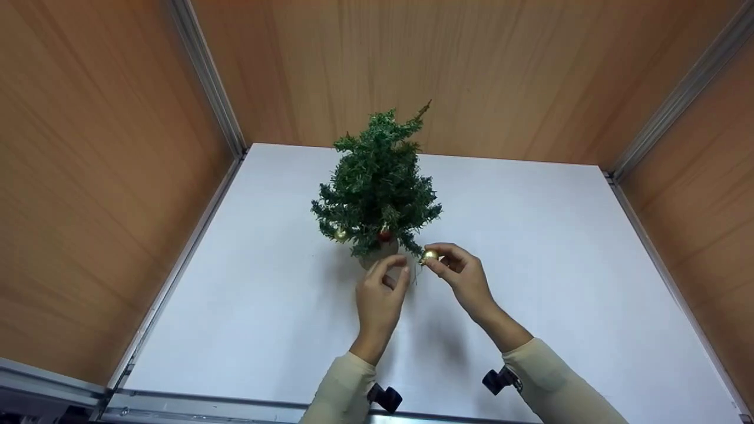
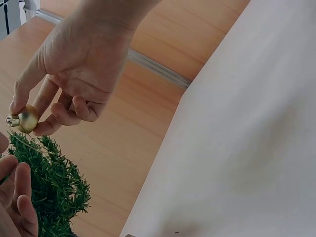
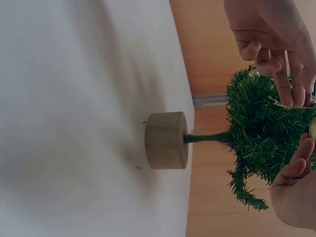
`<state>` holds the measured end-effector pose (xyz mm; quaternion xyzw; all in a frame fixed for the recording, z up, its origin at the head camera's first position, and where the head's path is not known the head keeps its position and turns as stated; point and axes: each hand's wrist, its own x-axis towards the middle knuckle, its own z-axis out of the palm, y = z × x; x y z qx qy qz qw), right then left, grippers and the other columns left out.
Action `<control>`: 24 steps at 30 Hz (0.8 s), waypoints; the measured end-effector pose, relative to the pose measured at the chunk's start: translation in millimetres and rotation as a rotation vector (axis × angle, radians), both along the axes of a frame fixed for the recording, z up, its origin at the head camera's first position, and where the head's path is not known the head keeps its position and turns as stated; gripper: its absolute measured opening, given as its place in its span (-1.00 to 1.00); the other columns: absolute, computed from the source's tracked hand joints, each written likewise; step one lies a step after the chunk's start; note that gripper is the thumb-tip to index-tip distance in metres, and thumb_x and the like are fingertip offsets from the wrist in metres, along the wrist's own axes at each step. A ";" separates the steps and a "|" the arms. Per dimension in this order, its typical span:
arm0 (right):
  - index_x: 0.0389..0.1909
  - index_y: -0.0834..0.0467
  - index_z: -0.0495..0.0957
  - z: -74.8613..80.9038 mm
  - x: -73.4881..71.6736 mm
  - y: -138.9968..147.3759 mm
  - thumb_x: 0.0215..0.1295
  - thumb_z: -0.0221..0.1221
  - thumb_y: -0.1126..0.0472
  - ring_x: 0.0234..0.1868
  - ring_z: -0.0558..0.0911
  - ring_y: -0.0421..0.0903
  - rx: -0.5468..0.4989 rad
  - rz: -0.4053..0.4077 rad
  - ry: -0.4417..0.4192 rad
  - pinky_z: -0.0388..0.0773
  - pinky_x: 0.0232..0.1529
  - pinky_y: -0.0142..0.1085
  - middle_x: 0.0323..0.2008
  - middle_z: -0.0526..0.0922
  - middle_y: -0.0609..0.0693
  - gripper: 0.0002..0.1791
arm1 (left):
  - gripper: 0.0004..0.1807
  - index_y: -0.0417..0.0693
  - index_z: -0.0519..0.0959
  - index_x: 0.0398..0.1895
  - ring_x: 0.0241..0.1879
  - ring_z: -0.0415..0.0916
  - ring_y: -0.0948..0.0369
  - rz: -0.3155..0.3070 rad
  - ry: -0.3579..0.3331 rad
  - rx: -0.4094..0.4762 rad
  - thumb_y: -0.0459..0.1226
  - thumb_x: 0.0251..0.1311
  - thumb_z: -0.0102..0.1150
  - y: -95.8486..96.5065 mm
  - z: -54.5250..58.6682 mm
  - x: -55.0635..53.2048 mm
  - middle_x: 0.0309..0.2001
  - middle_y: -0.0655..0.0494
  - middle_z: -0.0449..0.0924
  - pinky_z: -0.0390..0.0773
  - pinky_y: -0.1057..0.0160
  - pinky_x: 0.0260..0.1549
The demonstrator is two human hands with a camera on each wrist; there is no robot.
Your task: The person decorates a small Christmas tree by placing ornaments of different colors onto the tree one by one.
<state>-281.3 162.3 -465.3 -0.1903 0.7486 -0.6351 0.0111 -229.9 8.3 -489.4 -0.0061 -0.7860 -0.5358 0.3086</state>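
Observation:
A small green artificial Christmas tree [image 1: 377, 176] stands upright on a round wooden base [image 3: 165, 140]. My right hand [image 1: 465, 280] pinches a shiny gold bauble [image 1: 431, 255] between thumb and fingertips, beside the tree's lower right branch; its cap [image 2: 12, 120] shows in the left wrist view. Close by, in front of the base, my left hand [image 1: 380, 297] has its thumb and index fingertips brought together at a thin gold string [image 3: 279, 102]. Another gold bauble [image 1: 340, 234] and a red bauble [image 1: 384, 235] hang low on the tree.
The tree stands on a white tabletop [image 1: 247, 294]. Wood-grain panels [image 1: 483, 76] rise at the back and both sides, with metal rails [image 1: 206, 76] along the corners. Small dark bits [image 3: 138, 167] lie near the base.

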 end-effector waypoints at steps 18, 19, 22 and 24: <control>-0.05 0.28 0.50 22.5 14.0 -5.5 0.19 0.18 0.13 -0.37 0.43 -0.02 0.012 0.027 -0.008 0.41 -0.40 -0.32 -0.24 0.53 0.05 -0.62 | -0.85 0.13 0.59 -0.28 -0.63 0.42 0.30 -0.092 -0.014 0.013 -0.08 0.13 0.16 5.6 0.9 -0.5 -0.33 0.35 0.55 0.44 0.36 -0.66; -0.05 0.28 0.50 20.4 12.7 -5.4 0.19 0.18 0.14 -0.37 0.43 -0.03 0.015 0.024 -0.008 0.41 -0.40 -0.33 -0.24 0.53 0.05 -0.62 | -0.85 0.13 0.59 -0.29 -0.63 0.41 0.31 -0.089 -0.018 0.011 -0.07 0.12 0.16 5.6 1.1 -0.7 -0.34 0.36 0.55 0.44 0.36 -0.65; -0.05 0.24 0.51 11.6 7.8 -4.5 0.17 0.20 0.12 -0.38 0.42 -0.05 0.011 0.021 -0.008 0.40 -0.41 -0.32 -0.23 0.53 0.03 -0.62 | -0.84 0.13 0.58 -0.32 -0.61 0.41 0.32 -0.085 -0.029 0.011 -0.05 0.13 0.14 5.3 1.5 -0.7 -0.35 0.36 0.54 0.44 0.36 -0.65; -0.05 0.20 0.52 4.6 4.2 -3.8 0.15 0.21 0.08 -0.39 0.42 -0.05 0.008 0.018 -0.004 0.40 -0.41 -0.33 -0.24 0.53 0.03 -0.61 | -0.84 0.13 0.58 -0.33 -0.60 0.41 0.32 -0.082 -0.036 0.009 -0.04 0.14 0.13 5.0 1.1 -0.7 -0.36 0.36 0.54 0.43 0.36 -0.65</control>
